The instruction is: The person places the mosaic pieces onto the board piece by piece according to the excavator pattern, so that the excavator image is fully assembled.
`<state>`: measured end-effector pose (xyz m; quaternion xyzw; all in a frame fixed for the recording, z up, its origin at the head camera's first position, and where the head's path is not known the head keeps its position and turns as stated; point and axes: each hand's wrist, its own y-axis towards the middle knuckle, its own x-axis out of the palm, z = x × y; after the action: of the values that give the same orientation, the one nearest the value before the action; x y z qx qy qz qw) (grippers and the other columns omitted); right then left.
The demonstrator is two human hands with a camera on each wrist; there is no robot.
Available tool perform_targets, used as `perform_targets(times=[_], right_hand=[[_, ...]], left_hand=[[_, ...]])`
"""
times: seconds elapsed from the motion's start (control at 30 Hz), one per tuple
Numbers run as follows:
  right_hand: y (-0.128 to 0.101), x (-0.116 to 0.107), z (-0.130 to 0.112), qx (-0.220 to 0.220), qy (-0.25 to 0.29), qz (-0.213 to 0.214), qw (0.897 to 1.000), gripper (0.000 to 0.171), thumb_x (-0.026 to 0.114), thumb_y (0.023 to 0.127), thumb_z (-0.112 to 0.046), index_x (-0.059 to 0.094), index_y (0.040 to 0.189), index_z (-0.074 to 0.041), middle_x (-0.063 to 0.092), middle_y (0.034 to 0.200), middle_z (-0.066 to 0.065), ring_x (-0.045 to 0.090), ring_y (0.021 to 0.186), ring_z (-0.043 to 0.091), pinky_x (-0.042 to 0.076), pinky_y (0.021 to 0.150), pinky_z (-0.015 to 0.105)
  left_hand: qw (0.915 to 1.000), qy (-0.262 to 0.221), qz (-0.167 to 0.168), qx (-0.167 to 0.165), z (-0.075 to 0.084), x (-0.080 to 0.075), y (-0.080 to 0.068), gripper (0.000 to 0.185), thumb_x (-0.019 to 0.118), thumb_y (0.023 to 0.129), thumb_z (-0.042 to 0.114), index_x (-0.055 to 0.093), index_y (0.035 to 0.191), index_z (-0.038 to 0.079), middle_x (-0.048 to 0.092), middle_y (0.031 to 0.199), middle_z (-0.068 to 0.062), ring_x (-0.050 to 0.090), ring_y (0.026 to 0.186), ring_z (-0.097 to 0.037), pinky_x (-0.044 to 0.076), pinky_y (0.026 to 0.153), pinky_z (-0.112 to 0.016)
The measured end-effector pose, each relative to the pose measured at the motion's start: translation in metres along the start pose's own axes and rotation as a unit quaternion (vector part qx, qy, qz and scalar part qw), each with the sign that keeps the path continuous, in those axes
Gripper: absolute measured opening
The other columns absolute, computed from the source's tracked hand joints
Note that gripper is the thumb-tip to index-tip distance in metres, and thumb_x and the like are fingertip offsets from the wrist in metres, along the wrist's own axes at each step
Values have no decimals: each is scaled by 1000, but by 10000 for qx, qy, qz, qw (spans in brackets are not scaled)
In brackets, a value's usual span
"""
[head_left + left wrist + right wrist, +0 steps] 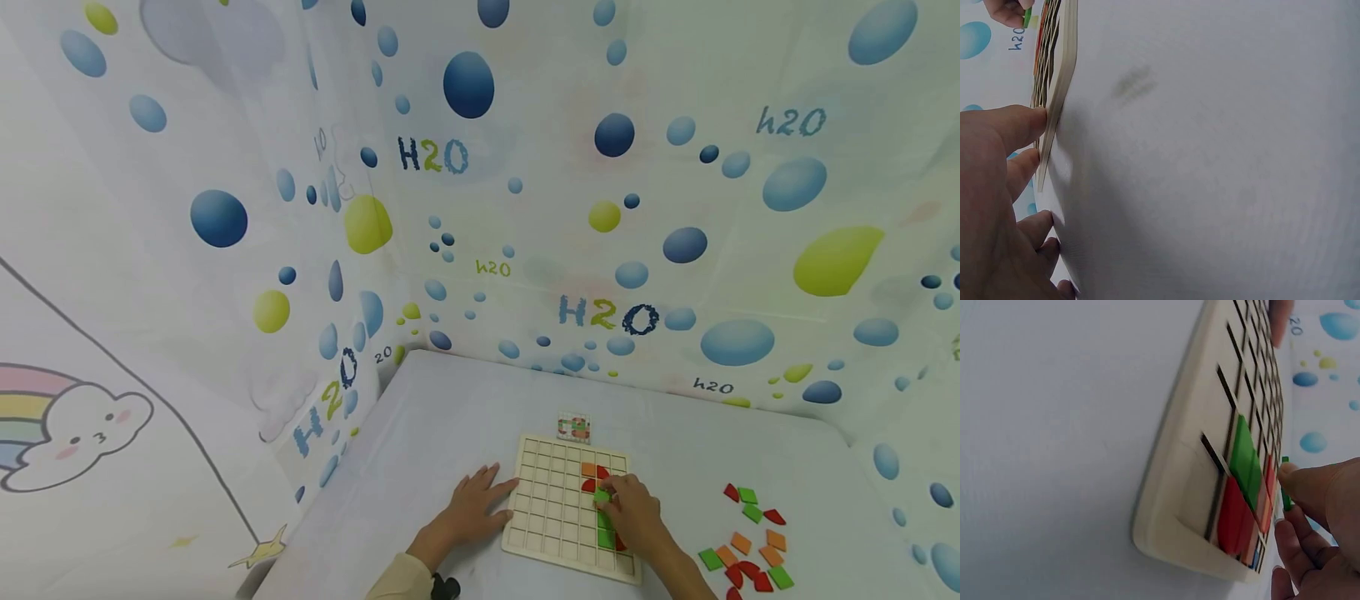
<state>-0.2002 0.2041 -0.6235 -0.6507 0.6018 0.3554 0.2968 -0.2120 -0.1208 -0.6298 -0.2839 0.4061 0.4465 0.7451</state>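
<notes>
Fingertips of the right hand pinched a green tile over the gridded wooden board, lower centre of the head view; thin, stiff and light, probably best held by its edges. Left hand, fingers straight, steadied the board's left edge.

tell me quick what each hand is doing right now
Left hand: open, fingers flat on the white table, touching the left edge of the wooden grid board.
Right hand: pinching a small green tile over the board.
</notes>
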Motion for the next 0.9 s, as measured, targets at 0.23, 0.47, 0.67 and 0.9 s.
perform_targets(times=[0.23,0.47,0.67,0.9], right_hand=[[-4,8,-11,-401,-200,-34,9990,18,80,94,-18,67,107,-18,63,106,1,60,97,21,48,75,50],[-5,10,-15,-792,-454,-72,9958,20,82,93,-17,64,95,-25,56,96,-11,55,96,17,48,81,55],[-6,9,-18,-974,-731,60,9925,20,84,91,-17,66,95,-24,62,102,-12,54,96,15,47,80,53],[-6,10,-19,-1102,-902,240,9895,19,85,90,-17,68,95,-23,62,98,-12,52,91,13,46,77,49]], left_hand=[[10000,-6,-7,-35,0,2,0,57,64,103,44,51,158,33,35,170,-15,31,157,-42,22,126,-67],[10000,0,22,-36,0,1,-1,58,65,103,43,51,158,32,35,170,-15,31,157,-42,22,126,-68],[10000,14,4,-59,1,2,-2,58,64,103,43,51,158,32,35,170,-15,31,157,-42,22,126,-67],[10000,37,-5,-44,0,2,-1,58,65,103,43,50,158,32,34,171,-15,31,157,-42,22,126,-67]])
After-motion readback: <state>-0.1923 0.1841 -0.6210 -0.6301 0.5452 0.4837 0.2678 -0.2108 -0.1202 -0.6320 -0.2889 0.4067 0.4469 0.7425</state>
